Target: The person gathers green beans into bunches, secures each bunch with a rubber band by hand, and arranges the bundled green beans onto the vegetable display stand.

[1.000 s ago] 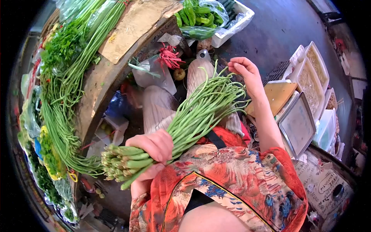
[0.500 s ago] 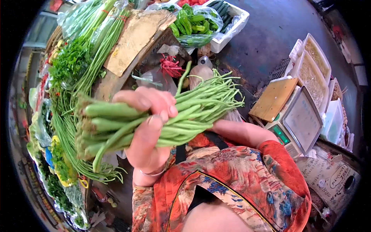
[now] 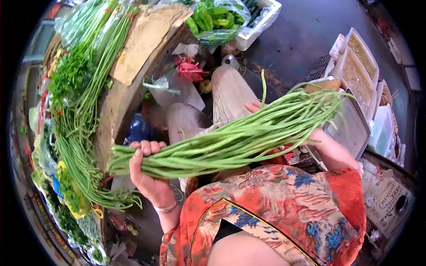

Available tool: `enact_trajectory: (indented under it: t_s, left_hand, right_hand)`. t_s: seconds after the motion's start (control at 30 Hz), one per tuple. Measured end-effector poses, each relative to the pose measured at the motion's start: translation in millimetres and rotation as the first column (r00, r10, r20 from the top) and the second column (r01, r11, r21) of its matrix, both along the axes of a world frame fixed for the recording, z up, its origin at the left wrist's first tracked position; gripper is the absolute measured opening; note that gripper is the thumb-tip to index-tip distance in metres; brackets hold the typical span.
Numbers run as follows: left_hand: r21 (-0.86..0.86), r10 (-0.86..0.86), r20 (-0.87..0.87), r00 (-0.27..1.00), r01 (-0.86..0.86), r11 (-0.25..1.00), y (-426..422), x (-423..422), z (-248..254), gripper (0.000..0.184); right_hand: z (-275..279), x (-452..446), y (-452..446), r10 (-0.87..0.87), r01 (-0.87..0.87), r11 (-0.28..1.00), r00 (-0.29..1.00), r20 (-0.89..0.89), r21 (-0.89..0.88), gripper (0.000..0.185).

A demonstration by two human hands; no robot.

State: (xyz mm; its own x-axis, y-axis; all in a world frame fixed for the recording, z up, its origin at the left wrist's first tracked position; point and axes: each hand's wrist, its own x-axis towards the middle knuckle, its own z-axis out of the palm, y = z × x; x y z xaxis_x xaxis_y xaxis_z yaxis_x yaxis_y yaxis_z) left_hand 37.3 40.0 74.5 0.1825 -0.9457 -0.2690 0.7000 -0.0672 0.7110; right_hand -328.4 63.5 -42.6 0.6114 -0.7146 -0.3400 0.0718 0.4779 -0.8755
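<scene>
A long bundle of green yardlong beans (image 3: pixel 230 144) stretches across in front of my body, its stem ends to the left and thin loose tips to the right. My left hand (image 3: pixel 151 177) is closed around it near the stem ends, thumb on the near side. Under the tip half lies my right hand (image 3: pixel 316 138), mostly hidden by the beans. A few of its fingertips show past the far edge, so it appears to cradle the bundle. One bean sticks up from the rest.
Leafy greens (image 3: pixel 73 82) and more long beans (image 3: pixel 82 164) cover the stall at left, beside a cardboard sheet (image 3: pixel 148 40). Green peppers (image 3: pixel 215 20) sit in plastic at the top. At right stand a scale with a metal pan (image 3: pixel 348 126) and white trays (image 3: pixel 357 77).
The bundle has swung from close to the camera to lower and farther right, stretched out lengthwise. My right hand has come from behind it to beneath the tips. My left hand moved left and down.
</scene>
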Motion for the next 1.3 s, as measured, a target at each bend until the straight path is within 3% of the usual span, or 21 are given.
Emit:
enact_trajectory:
  t_s: [0.03,0.07,0.17,0.2,0.23,0.27,0.33,0.4,0.47,0.5,0.53,0.6,0.73,0.8,0.9,1.2,1.27,1.3]
  left_hand:
    - [0.035,0.015,0.024,1.000,-0.015,0.999,0,0,-6,0.015]
    - [0.067,0.026,0.049,0.998,-0.030,0.997,-2,1,-12,0.015]
    - [0.146,0.047,0.047,0.998,-0.053,0.988,-4,1,-29,0.017]
    - [0.161,0.053,0.041,0.998,-0.059,0.985,-2,1,-32,0.018]
    - [0.139,0.041,0.034,0.999,-0.046,0.989,-1,4,-38,0.019]
    - [0.123,0.037,0.042,0.998,-0.042,0.992,1,4,-39,0.020]
    - [0.083,0.040,0.060,0.997,-0.044,0.996,0,2,-38,0.022]
    - [0.009,0.012,0.122,0.992,-0.013,1.000,-2,2,-37,0.022]
    - [-0.063,-0.014,0.179,0.984,0.025,0.998,-3,-1,-38,0.023]
    - [-0.083,-0.022,0.172,0.985,0.037,0.996,-3,-2,-38,0.023]
    - [-0.104,-0.031,0.164,0.986,0.049,0.993,-4,-3,-38,0.023]
    - [-0.106,-0.032,0.163,0.986,0.050,0.993,-5,-5,-37,0.023]
    - [-0.105,-0.038,0.176,0.984,0.058,0.993,-4,-3,-37,0.023]
    - [-0.107,-0.035,0.175,0.984,0.054,0.993,-2,-4,-35,0.023]
    - [-0.107,-0.032,0.161,0.986,0.050,0.993,-1,-3,-35,0.023]
    - [-0.044,-0.016,0.123,0.992,0.022,0.999,0,-1,-38,0.022]
    - [-0.053,-0.017,0.121,0.993,0.024,0.998,-1,-1,-39,0.023]
    - [-0.052,-0.018,0.119,0.993,0.024,0.998,-1,0,-39,0.023]
  right_hand:
    - [-40,-42,20,0.210,-0.346,0.918,0.836,-0.507,-0.191,0.056]
    - [4,-16,-13,0.186,-0.585,0.736,0.659,-0.728,-0.342,0.046]
    - [-29,-22,-18,0.213,-0.605,0.768,0.550,-0.808,-0.210,0.032]
    - [2,-4,-27,0.263,-0.447,0.889,0.677,-0.687,-0.100,0.030]
    - [-9,-1,-26,0.134,-0.349,0.890,0.816,-0.563,-0.294,0.026]
    - [-6,-1,-27,0.141,-0.352,0.888,0.820,-0.555,-0.294,0.026]
    - [12,-4,-31,0.202,-0.267,0.963,0.762,-0.615,-0.014,0.027]
    - [19,1,-35,0.173,-0.247,0.968,0.769,-0.616,-0.036,0.017]
    - [18,9,-36,-0.088,-0.020,0.971,0.896,-0.435,-0.237,0.013]
    - [33,22,-40,-0.154,0.047,0.966,0.894,-0.421,-0.252,0.009]
    - [37,36,-44,-0.155,0.048,0.966,0.893,-0.422,-0.253,0.009]
    - [43,61,-53,-0.317,0.063,0.766,0.903,-0.291,-0.639,0.007]
    - [37,113,-65,-0.275,-0.037,0.622,0.925,-0.262,-0.782,0.009]
    - [32,135,-70,-0.247,-0.031,0.623,0.940,-0.234,-0.782,0.012]
    - [20,156,-75,-0.273,-0.058,0.496,0.937,-0.219,-0.866,0.018]
    - [12,168,-79,-0.243,-0.113,0.348,0.948,-0.206,-0.931,0.018]
    - [10,170,-79,-0.253,-0.078,0.352,0.951,-0.176,-0.933,0.016]
    - [7,170,-80,-0.216,-0.027,0.423,0.968,-0.130,-0.906,0.014]
